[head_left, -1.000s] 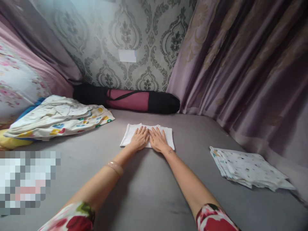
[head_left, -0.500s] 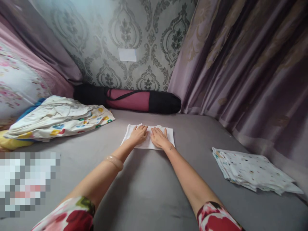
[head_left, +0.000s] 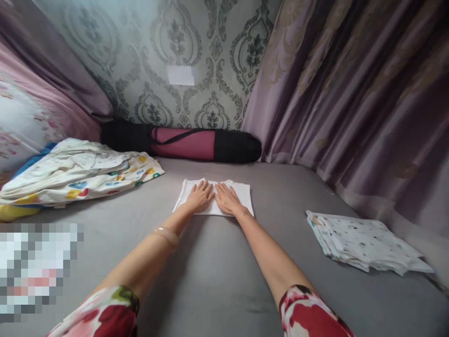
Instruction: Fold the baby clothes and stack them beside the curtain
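Observation:
A folded white cloth (head_left: 242, 193), perhaps a small garment, lies flat on the grey bed sheet (head_left: 217, 271). My left hand (head_left: 200, 195) rests palm down on its left half, fingers stretched out. On the right half my right hand (head_left: 227, 198) lies flat too, fingers pointing away from me. The two hands almost meet at the cloth's middle and hide part of it. Neither hand grasps anything. A pale bangle (head_left: 167, 236) circles my left forearm.
Loose printed clothes (head_left: 87, 175) lie in a heap at the left. To the right is a stack of folded patterned cloths (head_left: 368, 241). A black and maroon rolled bag (head_left: 185, 142) lies along the wall, beside purple curtains (head_left: 315, 93). A blurred patch (head_left: 35, 271) covers something at lower left.
Both hands stay on the white cloth, their fingers now flatter and a little more spread. The whole view has shifted slightly.

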`<move>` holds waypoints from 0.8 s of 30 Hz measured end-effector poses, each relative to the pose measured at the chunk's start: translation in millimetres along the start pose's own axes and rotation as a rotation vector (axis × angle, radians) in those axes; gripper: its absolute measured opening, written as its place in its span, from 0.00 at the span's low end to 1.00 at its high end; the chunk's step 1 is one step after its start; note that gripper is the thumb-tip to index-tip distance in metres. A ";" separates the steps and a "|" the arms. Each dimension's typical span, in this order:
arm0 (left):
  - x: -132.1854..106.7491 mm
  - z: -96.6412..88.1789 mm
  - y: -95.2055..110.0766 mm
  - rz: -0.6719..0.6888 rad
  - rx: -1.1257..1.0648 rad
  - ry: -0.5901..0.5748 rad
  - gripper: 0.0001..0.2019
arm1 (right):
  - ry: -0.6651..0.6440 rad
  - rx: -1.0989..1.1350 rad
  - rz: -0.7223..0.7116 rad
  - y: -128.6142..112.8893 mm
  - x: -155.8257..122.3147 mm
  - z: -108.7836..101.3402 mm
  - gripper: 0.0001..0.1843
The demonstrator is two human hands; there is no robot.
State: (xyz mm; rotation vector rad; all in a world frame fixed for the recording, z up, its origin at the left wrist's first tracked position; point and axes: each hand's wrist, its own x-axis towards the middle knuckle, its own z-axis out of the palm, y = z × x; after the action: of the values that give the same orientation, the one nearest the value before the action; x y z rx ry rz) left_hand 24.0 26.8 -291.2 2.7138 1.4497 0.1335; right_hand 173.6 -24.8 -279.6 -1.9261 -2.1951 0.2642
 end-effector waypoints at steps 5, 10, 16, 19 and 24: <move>-5.8 3.1 -8.4 -0.065 0.014 0.062 0.30 | 0.111 -0.056 0.120 9.7 -7.5 0.6 0.33; -6.6 5.4 -11.2 -0.102 -0.037 -0.009 0.31 | 0.080 -0.047 0.159 15.9 -8.2 11.2 0.34; -3.1 -1.5 -17.5 -0.087 -0.042 0.031 0.30 | 0.015 -0.002 0.159 26.3 -5.1 -5.1 0.34; -0.5 2.4 -24.5 -0.114 -0.011 0.101 0.30 | 0.064 -0.056 0.172 32.7 -4.6 -5.5 0.34; 3.3 6.7 -28.3 -0.124 -0.025 0.045 0.30 | 0.054 -0.062 0.175 36.7 -2.0 3.8 0.33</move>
State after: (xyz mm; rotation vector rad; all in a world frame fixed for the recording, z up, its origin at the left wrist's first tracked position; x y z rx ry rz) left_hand 3.1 45.2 -300.4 2.6086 1.6120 0.2064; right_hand 207.8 -22.0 -293.3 -2.1355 -2.0265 0.1704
